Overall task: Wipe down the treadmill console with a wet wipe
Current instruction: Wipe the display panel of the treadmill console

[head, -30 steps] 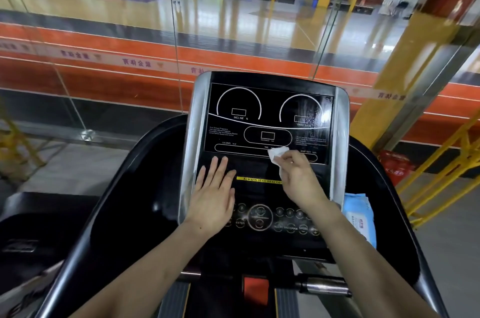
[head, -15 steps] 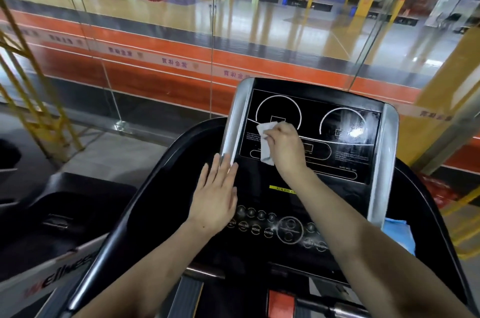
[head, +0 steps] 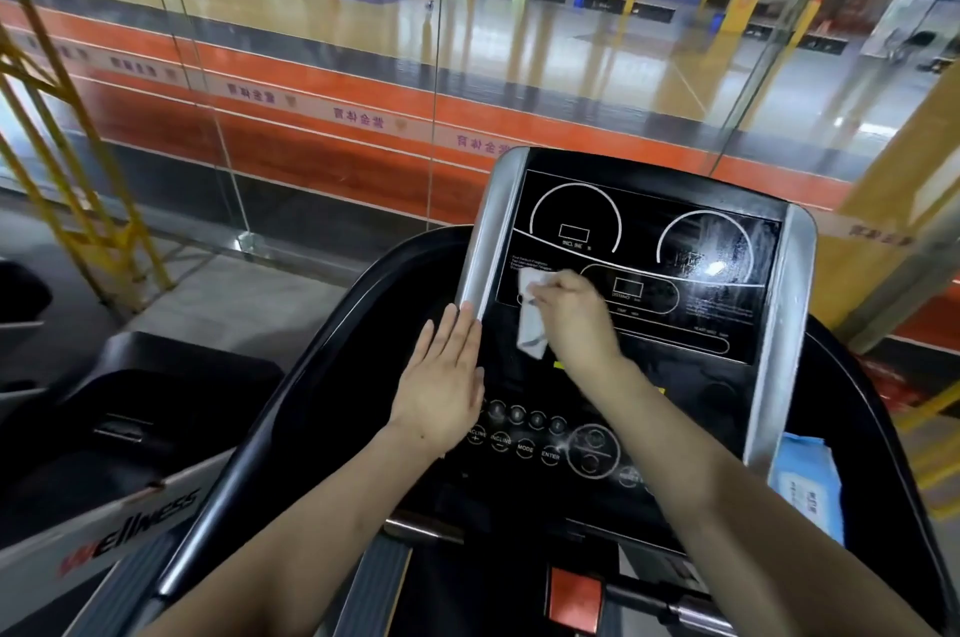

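right hand (head: 571, 319) pinches wet wipe (head: 531, 319) on console (head: 644, 241) (lower left) | left hand (head: 441, 392) flat, released

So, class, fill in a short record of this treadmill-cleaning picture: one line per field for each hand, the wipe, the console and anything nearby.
right hand: grips the wet wipe, pressing it on the console's lower left display area
left hand: flat, fingers straight, resting at the console's left edge
console: black display, silver side strips, streaks on the right dial
nearby: blue wipe pack at the console's right
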Tool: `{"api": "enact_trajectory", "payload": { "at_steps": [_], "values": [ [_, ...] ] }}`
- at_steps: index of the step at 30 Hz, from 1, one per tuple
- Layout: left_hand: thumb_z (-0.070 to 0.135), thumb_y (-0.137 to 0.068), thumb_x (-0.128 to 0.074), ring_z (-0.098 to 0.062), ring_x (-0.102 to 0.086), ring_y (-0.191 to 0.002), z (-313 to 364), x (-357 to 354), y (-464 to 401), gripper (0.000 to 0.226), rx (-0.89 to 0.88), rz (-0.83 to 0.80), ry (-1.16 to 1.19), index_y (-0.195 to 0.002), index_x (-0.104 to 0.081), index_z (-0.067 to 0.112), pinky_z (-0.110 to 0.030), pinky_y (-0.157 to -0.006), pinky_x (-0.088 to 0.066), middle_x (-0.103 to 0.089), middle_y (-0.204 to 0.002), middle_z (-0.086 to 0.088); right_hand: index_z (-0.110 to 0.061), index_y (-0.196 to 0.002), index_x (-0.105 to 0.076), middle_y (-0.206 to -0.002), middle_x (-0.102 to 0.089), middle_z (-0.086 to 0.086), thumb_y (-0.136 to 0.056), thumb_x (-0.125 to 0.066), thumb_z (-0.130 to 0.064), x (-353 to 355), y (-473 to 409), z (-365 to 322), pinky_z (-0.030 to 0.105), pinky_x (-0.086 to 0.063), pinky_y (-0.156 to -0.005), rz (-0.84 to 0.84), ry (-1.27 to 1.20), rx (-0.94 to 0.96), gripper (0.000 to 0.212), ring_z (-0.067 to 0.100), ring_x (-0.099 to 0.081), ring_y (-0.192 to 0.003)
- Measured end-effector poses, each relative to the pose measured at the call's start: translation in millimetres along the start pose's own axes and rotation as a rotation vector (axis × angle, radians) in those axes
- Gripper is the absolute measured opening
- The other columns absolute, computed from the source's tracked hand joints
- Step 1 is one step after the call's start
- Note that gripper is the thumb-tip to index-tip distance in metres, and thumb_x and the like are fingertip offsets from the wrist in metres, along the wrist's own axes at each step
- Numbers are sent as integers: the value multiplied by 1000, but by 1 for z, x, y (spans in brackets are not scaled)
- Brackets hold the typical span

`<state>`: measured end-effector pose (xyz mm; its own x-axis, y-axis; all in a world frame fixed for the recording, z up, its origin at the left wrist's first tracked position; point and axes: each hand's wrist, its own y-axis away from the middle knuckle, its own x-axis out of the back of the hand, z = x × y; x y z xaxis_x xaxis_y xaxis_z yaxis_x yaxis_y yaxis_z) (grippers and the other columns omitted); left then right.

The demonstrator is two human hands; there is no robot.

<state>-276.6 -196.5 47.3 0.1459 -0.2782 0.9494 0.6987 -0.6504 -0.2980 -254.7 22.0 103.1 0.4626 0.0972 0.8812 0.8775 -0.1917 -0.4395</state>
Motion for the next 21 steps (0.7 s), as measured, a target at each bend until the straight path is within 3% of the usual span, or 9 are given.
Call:
{"api": "enact_trajectory", "payload": {
  "at_steps": [2, 5, 10, 14, 16, 21],
  "values": [
    [40, -103, -9, -25, 12, -159, 0, 0, 2, 69, -5, -13, -2, -163, -6, 7, -46, -130, -2, 14, -172, -10, -26, -97, -77, -105, -64, 5, -79, -82, -22, -9, -1, -24, 43, -57, -80, -103, -88, 54, 19, 26, -60, -102],
    [40, -102, -7, -25, 15, -159, -4, 0, 4, 69, -24, -19, 10, -163, -8, 7, -47, -130, -2, 16, -172, -8, -13, -108, -78, -104, -63, 9, -75, -86, -11, 4, 11, -12, 39, -55, -83, -115, -82, 53, 34, 30, -55, -100],
    [36, -106, -19, -26, 14, -159, -8, 1, 7, 64, -50, -42, 19, -163, -16, 7, -49, -130, -4, 15, -172, -8, -4, -92, -80, -92, -72, 12, -79, -79, 4, 37, 58, 46, 45, -60, -75, 104, 16, -82, 15, 35, -65, -90],
    [33, -106, -29, -26, 15, -159, -8, 4, 9, 64, -59, -50, 36, -163, -16, 7, -49, -130, -4, 18, -172, -8, -4, -90, -79, -92, -72, 14, -73, -82, 4, 26, 41, 14, 34, -55, -80, 41, -43, -113, 19, 37, -66, -91],
    [33, -106, -29, -25, 15, -159, -9, 4, 10, 64, -62, -55, 36, -163, -14, 7, -48, -130, -3, 17, -172, -8, -6, -90, -79, -90, -72, 12, -66, -88, 2, 7, 19, -22, 35, -56, -73, -32, -54, -42, 27, 34, -65, -88],
    [33, -105, -27, -26, 15, -159, -14, 3, 15, 66, -75, -43, 20, -164, -12, 8, -50, -130, -2, 16, -172, -7, -7, -90, -75, -93, -68, 6, -88, -73, -7, -9, -8, -60, 33, -54, -76, -27, -48, -34, 3, 24, -59, -93]
  ]
}}
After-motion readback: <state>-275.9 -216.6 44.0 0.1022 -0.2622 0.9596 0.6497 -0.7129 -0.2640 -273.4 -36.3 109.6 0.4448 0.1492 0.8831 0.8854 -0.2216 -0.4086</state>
